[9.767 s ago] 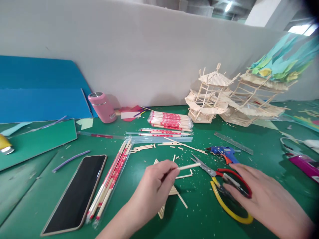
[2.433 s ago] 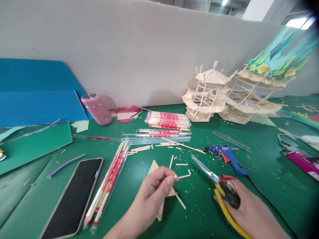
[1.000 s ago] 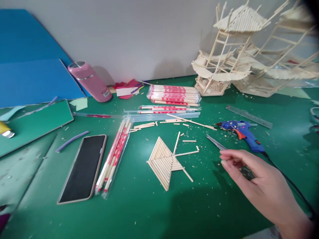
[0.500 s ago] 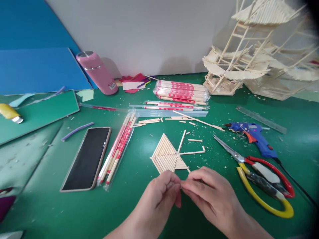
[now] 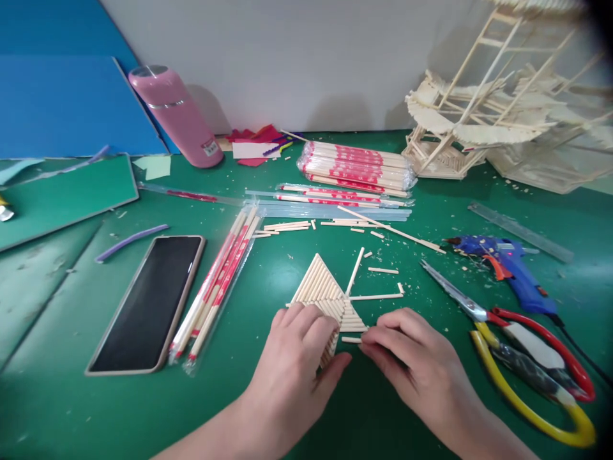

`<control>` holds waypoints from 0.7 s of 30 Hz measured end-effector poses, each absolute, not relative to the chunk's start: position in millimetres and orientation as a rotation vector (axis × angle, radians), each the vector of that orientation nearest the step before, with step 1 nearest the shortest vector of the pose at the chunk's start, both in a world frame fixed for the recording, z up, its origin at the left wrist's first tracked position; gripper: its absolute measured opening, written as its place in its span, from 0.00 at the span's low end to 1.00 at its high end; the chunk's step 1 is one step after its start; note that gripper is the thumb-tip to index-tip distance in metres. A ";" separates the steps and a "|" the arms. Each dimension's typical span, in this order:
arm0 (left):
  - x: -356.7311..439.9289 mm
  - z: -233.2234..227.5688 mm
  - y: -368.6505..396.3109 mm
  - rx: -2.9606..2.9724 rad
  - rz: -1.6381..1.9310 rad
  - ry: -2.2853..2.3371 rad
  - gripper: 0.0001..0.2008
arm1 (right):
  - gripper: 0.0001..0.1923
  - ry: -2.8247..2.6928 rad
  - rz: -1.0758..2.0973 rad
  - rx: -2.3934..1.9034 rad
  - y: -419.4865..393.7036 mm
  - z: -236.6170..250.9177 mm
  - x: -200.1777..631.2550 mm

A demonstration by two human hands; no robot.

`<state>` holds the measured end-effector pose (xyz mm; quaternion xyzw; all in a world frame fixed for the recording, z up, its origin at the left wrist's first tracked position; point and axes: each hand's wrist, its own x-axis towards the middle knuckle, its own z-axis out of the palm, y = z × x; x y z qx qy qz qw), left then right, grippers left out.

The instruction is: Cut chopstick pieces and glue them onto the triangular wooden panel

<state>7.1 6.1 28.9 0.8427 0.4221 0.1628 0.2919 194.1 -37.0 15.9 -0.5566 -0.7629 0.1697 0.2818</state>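
Observation:
In front of me on the green table lies a flat panel of glued wooden sticks (image 5: 320,281), its short rods in wedge-shaped rows around one centre. Two longer sticks stick out from that centre on the right. My left hand (image 5: 301,348) curls over the panel's near left part, fingers on top and thumb at the near edge, hiding some of it. Between the thumb and fingertips of my right hand (image 5: 407,358) is a short wooden stick (image 5: 352,340), held just off the panel's near right edge.
Scissors (image 5: 483,319) and a blue glue gun (image 5: 517,268) lie to the right. Wrapped chopsticks (image 5: 220,287) and a phone (image 5: 146,303) are on the left. Behind are a chopstick bundle (image 5: 357,167), glue sticks (image 5: 330,211), a pink bottle (image 5: 179,118) and a stick-built model (image 5: 450,128).
My hands were together at the fingertips and have moved apart. The left has gone onto the panel; the right now shows a short stick beside the panel's edge. The view has shifted slightly.

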 end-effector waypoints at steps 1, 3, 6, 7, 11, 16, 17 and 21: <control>8.1 26.9 6.3 2.272 0.439 1.143 0.04 | 0.06 -2.039 0.451 -1.498 -36.7 14.6 192.6; 9.5 23.8 6.7 2.296 0.449 1.178 0.02 | 0.05 -2.035 0.441 -1.508 -36.4 12.9 189.7; 10.3 21.2 7.5 2.309 0.461 1.198 0.01 | 0.05 -2.026 0.414 -1.522 -36.1 11.9 187.6; 10.4 20.7 7.6 2.311 0.463 1.206 0.01 | 0.05 -2.024 0.410 -1.527 -36.0 11.6 187.5; 11.4 20.6 6.7 2.323 0.463 1.223 0.03 | 0.06 -2.030 0.402 -1.534 -35.9 10.5 188.4; 13.8 21.1 5.5 2.336 0.481 1.213 0.03 | 0.07 -2.034 0.415 -1.541 -36.7 9.7 188.7; 14.2 20.9 5.6 2.333 0.485 1.215 0.03 | 0.07 -2.031 0.416 -1.544 -36.9 9.6 188.5; 15.1 19.8 5.6 2.326 0.482 1.231 0.04 | 0.07 -2.045 0.409 -1.546 -36.9 9.3 188.0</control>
